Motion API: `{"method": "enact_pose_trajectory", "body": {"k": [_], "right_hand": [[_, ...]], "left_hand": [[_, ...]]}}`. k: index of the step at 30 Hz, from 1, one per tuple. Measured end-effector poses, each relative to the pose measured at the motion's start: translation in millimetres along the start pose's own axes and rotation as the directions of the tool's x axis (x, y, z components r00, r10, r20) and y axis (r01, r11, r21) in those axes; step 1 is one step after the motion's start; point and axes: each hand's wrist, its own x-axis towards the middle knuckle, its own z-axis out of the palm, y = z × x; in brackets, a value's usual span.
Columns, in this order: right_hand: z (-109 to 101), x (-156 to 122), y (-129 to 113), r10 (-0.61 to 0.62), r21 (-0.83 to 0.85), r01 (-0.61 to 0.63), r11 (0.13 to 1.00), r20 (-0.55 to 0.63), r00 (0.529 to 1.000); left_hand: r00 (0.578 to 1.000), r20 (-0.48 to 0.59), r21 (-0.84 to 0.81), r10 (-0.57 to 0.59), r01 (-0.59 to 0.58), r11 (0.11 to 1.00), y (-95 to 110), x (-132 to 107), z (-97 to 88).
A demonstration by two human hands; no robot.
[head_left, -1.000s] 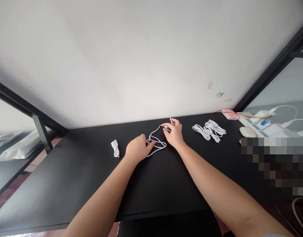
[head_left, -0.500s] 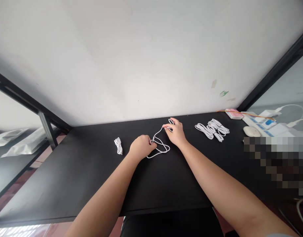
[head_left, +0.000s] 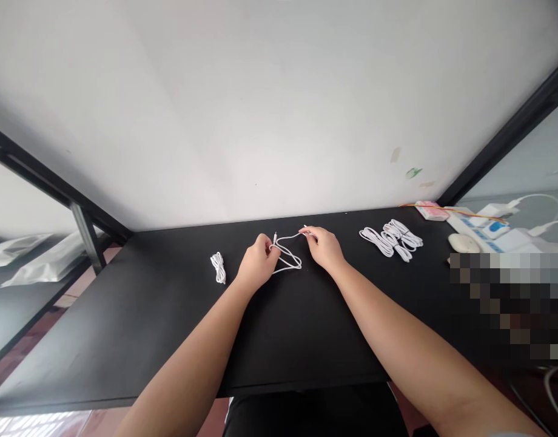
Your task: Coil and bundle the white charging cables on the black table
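Note:
A white cable (head_left: 290,262) stretches between my two hands over the black table, its loops hanging out to the right of my left hand (head_left: 259,261). That hand is closed round the gathered loops, and one plug end sticks up above its fingers. My right hand (head_left: 323,244) pinches the cable near its other end, with a short white tip showing past the fingertips. Left of my left hand lies a small bundled white cable (head_left: 218,267). Farther right are more coiled white cables (head_left: 392,238), touching neither hand.
A white mouse (head_left: 463,243) and a power strip (head_left: 477,230) with plugged-in adapters stand at the right. Behind them is a pink-and-white box (head_left: 432,210) with a thin orange wire. The white wall (head_left: 261,121) rises along the table's (head_left: 124,321) back edge.
My left hand has lifted the cable loops slightly up and left, and a plug end now points upward. The right-hand loop has slipped out, leaving one strand taut between the hands.

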Motion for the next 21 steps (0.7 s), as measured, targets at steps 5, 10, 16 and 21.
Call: {"method": "enact_pose_trajectory", "body": {"k": [5,10,16,21], "right_hand": [[1,1,1,0.13,0.23,-0.107,0.967,-0.087,0.988],[4,7,5,0.318,0.541,-0.246,0.804,-0.042,0.947],[5,14,11,0.473,0.725,-0.315,0.613,-0.018,0.881],[1,16,11,0.554,0.757,-0.371,0.538,0.014,0.833]], "left_hand": [[1.0,0.021,-0.459,-0.018,0.026,0.888,-10,8,7.1],[0.998,0.022,-0.654,-0.061,0.06,0.754,-13,14,7.9],[0.995,0.035,-0.754,-0.091,0.086,0.651,-15,14,2.4],[0.99,0.014,-0.828,-0.141,0.091,0.554,-16,15,-0.2]]}}
